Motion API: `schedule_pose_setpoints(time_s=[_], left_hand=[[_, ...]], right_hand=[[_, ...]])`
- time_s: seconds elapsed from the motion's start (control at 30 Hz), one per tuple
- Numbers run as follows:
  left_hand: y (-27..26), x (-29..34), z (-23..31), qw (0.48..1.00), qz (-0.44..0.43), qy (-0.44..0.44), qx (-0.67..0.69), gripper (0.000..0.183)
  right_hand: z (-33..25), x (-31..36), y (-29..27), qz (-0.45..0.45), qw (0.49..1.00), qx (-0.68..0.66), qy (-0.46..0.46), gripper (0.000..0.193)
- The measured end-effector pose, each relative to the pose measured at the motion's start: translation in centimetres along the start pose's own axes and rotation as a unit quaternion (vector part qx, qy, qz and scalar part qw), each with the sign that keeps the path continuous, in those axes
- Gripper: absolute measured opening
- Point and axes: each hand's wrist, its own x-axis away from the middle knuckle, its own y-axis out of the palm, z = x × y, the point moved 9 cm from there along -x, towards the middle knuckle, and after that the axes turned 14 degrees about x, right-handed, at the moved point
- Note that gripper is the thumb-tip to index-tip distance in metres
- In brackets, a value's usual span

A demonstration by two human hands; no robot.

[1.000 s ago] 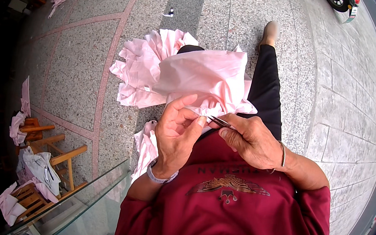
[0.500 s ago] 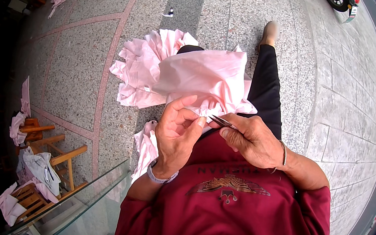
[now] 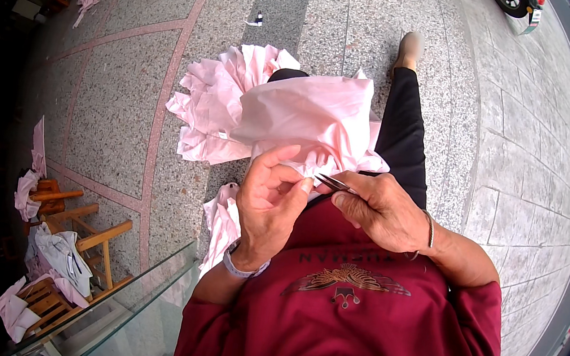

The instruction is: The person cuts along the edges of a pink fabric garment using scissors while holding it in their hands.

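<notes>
Right hand (image 3: pixel 384 210) near black trousers (image 3: pixel 408 133)

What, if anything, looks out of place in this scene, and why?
A small black-and-white object lies alone on the speckled floor, ahead of the pink cloth on the person's lap; it looks dropped, perhaps, but is too small to identify. No spill shows.

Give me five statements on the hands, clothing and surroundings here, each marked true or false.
1. The right hand holds a slim pointed tool. True.
2. The left hand lies flat on the floor. False: it is raised at the pink cloth.
3. A pale band circles the left wrist. True.
4. The person's shirt is green. False: the shirt is dark red.
5. A black wheel shows at the upper right. True.
</notes>
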Motion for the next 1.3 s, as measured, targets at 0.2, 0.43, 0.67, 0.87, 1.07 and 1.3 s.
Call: schedule_pose_setpoints(time_s=[0.2, 0.43, 0.67, 0.87, 1.07, 1.3], left_hand=[[0.3, 0.0, -0.6, 0.998, -0.004, -0.028, 0.048, 0.042], [-0.6, -0.2, -1.1, 0.994, 0.014, -0.052, 0.098, 0.037], [-0.5, -0.4, -1.2, 0.978, 0.051, -0.067, 0.19, 0.025], [-0.5, -0.6, -0.7, 0.999, 0.035, -0.02, 0.036, 0.024], [0.1, -0.9, 2.2, 0.94, -0.026, 0.197, -0.278, 0.014], [-0.4, -0.8, -1.1, 0.997, -0.055, -0.031, -0.045, 0.016]], right_hand=[[0.3, -0.1, 0.4, -0.004, 0.999, -0.028, -0.017, 0.019], [-0.4, -0.2, -2.4, 0.093, 0.995, -0.008, -0.036, 0.015], [-1.4, -0.6, -1.7, 0.144, 0.957, 0.217, -0.124, 0.03], [0.0, -1.9, -3.2, 0.185, 0.964, 0.13, -0.14, 0.021], [-0.2, -2.6, -3.6, 0.097, 0.99, 0.069, -0.076, 0.008], [0.2, -3.6, -3.8, 0.07, 0.997, 0.022, -0.028, 0.012]])
